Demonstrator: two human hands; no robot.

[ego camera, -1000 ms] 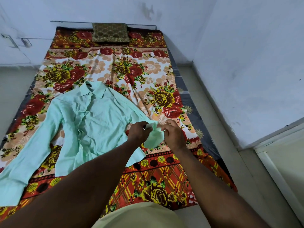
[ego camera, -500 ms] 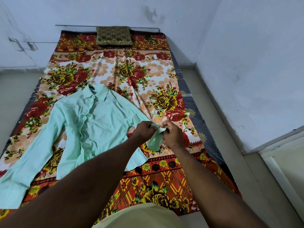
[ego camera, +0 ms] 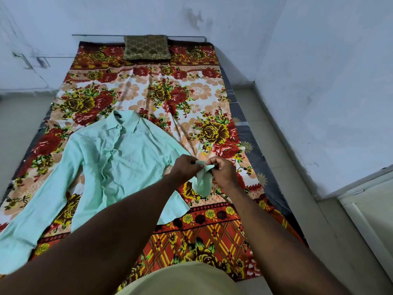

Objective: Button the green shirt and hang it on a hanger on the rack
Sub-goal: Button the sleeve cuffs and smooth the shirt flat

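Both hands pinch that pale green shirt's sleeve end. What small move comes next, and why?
Probably pushing the cuff button through: the left hand and right hand pinch the pale green shirt's sleeve cuff between them, lifted off the floral bedsheet; the button is hidden.

One green shirt (ego camera: pixel 127 158) with one collar (ego camera: pixel 123 122) and two long sleeves: one flat sleeve (ego camera: pixel 42 209) and one raised sleeve, lifted at its cuff (ego camera: pixel 203 182). Two hands, the left hand (ego camera: pixel 185 169) and the right hand (ego camera: pixel 223 173), both pinch that single cuff. Two bare forearms reach in from below – the left forearm (ego camera: pixel 106 241) and the right forearm (ego camera: pixel 276 231). One floral bedsheet (ego camera: pixel 191 99) covers one dark grey mattress (ego camera: pixel 240 111). One brown-gold cushion (ego camera: pixel 146 47) lies at the far end.
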